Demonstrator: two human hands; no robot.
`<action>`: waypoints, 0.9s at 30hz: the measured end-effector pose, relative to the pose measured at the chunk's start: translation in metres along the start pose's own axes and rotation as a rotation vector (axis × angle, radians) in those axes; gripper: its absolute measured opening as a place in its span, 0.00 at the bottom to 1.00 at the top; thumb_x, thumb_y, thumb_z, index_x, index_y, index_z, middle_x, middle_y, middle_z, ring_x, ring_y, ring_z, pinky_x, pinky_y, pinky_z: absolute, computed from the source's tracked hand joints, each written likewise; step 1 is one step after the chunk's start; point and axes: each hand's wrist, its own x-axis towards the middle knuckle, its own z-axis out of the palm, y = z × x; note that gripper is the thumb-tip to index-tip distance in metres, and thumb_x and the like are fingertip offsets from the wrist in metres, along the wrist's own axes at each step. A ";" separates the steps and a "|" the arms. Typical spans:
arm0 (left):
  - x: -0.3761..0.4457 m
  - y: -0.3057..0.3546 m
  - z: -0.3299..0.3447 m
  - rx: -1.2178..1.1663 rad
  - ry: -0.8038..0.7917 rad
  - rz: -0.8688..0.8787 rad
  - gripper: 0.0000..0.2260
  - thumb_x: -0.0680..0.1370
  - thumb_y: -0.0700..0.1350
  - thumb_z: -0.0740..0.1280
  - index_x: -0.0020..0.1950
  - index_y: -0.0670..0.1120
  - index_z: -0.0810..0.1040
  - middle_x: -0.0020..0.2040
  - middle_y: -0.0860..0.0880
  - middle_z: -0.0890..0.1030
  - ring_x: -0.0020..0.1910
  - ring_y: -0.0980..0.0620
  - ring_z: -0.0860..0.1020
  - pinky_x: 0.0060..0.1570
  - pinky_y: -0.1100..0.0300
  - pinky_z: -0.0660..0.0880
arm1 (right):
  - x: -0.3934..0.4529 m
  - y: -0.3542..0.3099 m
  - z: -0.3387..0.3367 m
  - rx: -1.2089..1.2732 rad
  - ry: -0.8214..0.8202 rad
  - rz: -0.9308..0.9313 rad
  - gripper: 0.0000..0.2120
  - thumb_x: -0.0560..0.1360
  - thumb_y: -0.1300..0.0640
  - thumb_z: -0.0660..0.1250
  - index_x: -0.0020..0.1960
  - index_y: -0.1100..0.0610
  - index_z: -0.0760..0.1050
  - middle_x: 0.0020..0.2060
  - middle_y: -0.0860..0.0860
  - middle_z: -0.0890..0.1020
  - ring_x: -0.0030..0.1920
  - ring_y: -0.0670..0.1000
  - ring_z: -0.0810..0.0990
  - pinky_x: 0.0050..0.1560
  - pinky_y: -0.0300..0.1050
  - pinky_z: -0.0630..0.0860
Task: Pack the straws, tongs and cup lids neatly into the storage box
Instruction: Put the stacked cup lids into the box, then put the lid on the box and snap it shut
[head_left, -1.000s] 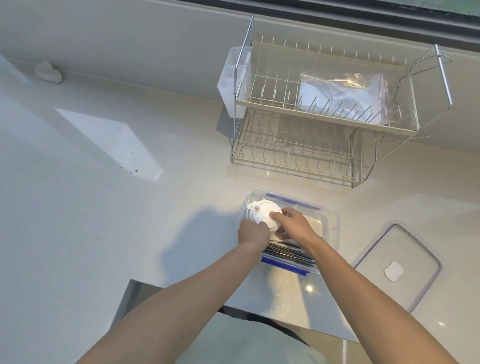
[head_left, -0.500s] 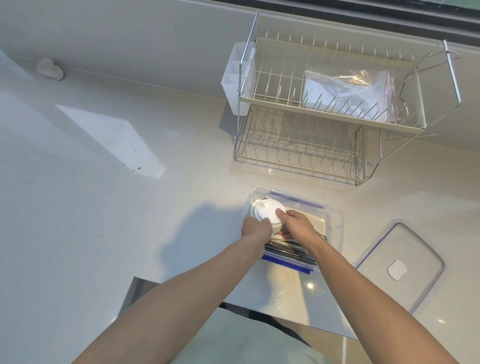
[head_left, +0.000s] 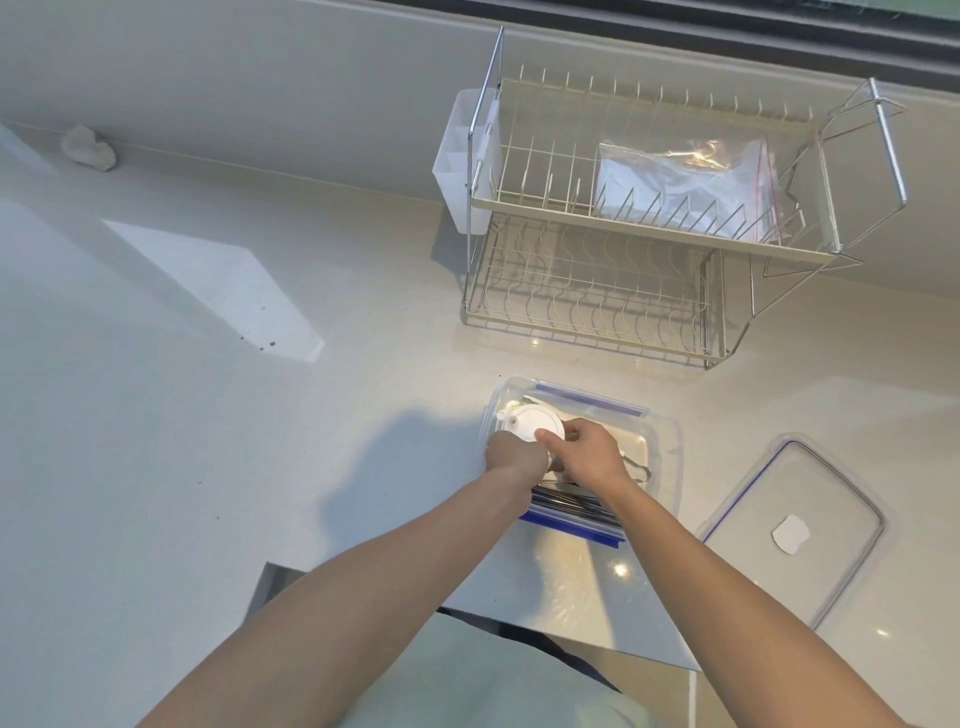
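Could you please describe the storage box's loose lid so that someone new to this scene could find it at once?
Start at the wire dish rack against the back wall; in front of it sits the clear storage box where both hands work. The lid lies flat on the counter right of that box, transparent, blue-edged, with a small white patch, and nothing rests on it.

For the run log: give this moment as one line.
hands: left, right on cup lid | storage box: open | straws: inside
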 end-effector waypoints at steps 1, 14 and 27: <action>-0.001 0.000 -0.001 0.000 -0.002 0.008 0.20 0.81 0.42 0.67 0.73 0.42 0.71 0.62 0.43 0.78 0.51 0.46 0.74 0.44 0.58 0.74 | 0.000 -0.001 0.001 -0.050 0.023 -0.013 0.16 0.76 0.43 0.72 0.56 0.54 0.80 0.40 0.51 0.87 0.40 0.54 0.87 0.49 0.56 0.84; -0.050 0.028 0.006 0.161 -0.203 0.383 0.18 0.79 0.51 0.68 0.67 0.47 0.76 0.59 0.49 0.81 0.61 0.47 0.78 0.58 0.56 0.77 | -0.033 0.017 -0.056 0.194 0.257 -0.180 0.08 0.77 0.46 0.69 0.44 0.48 0.83 0.35 0.44 0.84 0.35 0.45 0.83 0.39 0.45 0.78; -0.088 0.018 0.179 0.685 -0.536 0.607 0.30 0.77 0.54 0.71 0.76 0.44 0.70 0.74 0.45 0.73 0.72 0.48 0.73 0.65 0.56 0.71 | -0.116 0.196 -0.133 -0.331 0.453 0.125 0.39 0.73 0.36 0.71 0.79 0.48 0.65 0.79 0.56 0.65 0.77 0.60 0.64 0.74 0.58 0.64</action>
